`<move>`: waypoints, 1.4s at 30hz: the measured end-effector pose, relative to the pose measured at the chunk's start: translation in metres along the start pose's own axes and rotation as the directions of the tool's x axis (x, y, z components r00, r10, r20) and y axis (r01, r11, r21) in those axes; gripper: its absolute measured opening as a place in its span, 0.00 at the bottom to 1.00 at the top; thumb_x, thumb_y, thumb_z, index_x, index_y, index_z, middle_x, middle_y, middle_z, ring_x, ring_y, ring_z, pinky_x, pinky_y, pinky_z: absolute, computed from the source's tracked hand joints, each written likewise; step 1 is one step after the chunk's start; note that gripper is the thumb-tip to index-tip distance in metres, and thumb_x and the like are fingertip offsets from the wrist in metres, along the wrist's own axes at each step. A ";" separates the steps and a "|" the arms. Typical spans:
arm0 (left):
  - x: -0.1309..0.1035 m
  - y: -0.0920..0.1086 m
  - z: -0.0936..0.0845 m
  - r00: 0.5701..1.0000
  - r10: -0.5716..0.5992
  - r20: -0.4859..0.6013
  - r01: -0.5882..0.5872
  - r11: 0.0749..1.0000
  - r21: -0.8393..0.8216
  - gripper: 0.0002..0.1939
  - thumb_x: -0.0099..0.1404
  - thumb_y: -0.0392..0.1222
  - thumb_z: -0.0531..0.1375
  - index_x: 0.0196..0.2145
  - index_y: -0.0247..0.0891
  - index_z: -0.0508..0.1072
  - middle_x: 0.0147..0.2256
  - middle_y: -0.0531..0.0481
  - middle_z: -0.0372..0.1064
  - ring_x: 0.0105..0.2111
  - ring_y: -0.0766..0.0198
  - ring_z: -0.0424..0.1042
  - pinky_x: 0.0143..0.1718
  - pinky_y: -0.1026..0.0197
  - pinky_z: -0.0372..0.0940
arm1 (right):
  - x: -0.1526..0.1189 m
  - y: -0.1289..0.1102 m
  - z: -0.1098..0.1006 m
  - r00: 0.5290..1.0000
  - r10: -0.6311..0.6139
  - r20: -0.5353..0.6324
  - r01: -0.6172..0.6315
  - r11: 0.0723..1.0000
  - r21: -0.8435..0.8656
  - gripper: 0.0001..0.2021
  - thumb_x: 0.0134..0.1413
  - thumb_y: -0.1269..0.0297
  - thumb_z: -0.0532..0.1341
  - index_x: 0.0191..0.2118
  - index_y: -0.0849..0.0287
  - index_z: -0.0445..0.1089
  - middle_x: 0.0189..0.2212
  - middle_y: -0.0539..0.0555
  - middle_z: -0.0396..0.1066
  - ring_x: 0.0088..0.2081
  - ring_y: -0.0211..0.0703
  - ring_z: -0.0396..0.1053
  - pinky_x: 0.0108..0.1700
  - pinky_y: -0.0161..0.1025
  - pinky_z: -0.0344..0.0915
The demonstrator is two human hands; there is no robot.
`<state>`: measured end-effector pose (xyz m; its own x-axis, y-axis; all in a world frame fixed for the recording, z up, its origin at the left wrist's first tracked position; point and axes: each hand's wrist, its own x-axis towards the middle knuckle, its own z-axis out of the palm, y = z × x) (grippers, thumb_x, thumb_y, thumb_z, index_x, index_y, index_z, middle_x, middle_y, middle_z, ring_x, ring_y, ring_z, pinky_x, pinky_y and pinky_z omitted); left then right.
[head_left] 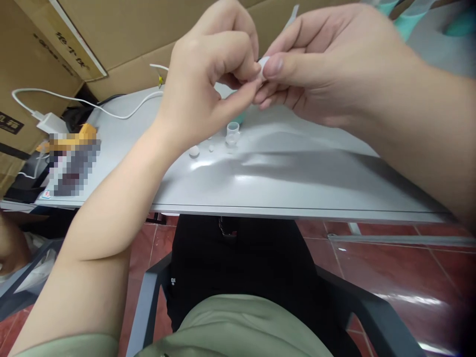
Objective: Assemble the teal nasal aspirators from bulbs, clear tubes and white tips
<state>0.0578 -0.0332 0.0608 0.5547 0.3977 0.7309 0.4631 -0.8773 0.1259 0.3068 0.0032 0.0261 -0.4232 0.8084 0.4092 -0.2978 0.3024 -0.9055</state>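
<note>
My left hand [219, 64] and my right hand [316, 67] meet above the table, fingertips close together. Between them is a small white round piece [263, 67], partly covered by fingers. My right thumb presses on it, and my left thumb and forefinger pinch at its left side. Its exact kind does not show. Below the hands a small clear plastic cup [232, 133] stands on the grey table [297, 183]. Left of it lie a white round cap-like piece [194, 151] and a tiny white bit [211, 148]. Something teal [238, 119] shows behind the cup, mostly hidden.
A white cable [92, 104] runs to a white charger [52, 123] at the left, near an orange object [87, 133]. Cardboard [122, 34] walls the back. Teal-and-clear items [409, 20] stand at the back right. Another person's arm [13, 245] shows at the lower left.
</note>
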 end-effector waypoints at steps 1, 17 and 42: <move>-0.002 -0.002 0.000 0.999 0.037 0.000 -0.037 0.999 0.000 0.13 0.82 0.40 0.69 0.36 0.46 0.80 0.50 0.42 0.87 0.54 0.46 0.89 0.52 0.42 0.86 | 0.000 -0.001 0.002 1.000 -0.013 -0.026 0.013 1.000 -0.006 0.17 0.60 0.61 0.95 0.34 0.54 0.89 0.34 0.50 0.89 0.33 0.37 0.87 0.38 0.30 0.89; 0.014 0.037 0.018 0.991 -0.132 -0.022 0.131 0.990 -0.056 0.13 0.86 0.63 0.74 0.57 0.56 0.88 0.54 0.43 0.89 0.67 0.35 0.90 0.52 0.38 0.89 | 0.001 0.001 0.007 0.983 -0.147 -0.114 0.128 0.978 -0.162 0.24 0.38 0.51 1.00 0.33 0.47 0.90 0.34 0.45 0.90 0.37 0.35 0.90 0.43 0.27 0.91; -0.026 -0.068 0.071 0.950 -0.072 -0.303 0.075 0.997 -0.001 0.20 0.81 0.66 0.63 0.36 0.54 0.71 0.30 0.49 0.79 0.29 0.48 0.75 0.38 0.41 0.61 | -0.003 -0.005 0.043 0.922 -0.018 -0.387 0.005 0.999 -0.034 0.26 0.74 0.95 0.74 0.28 0.60 0.76 0.20 0.47 0.79 0.25 0.34 0.81 0.30 0.27 0.82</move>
<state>0.0613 0.0348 -0.0144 0.2847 0.3597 0.8886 0.5027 -0.8453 0.1811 0.2729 -0.0221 0.0346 -0.0539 0.9353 0.3497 -0.2710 0.3234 -0.9066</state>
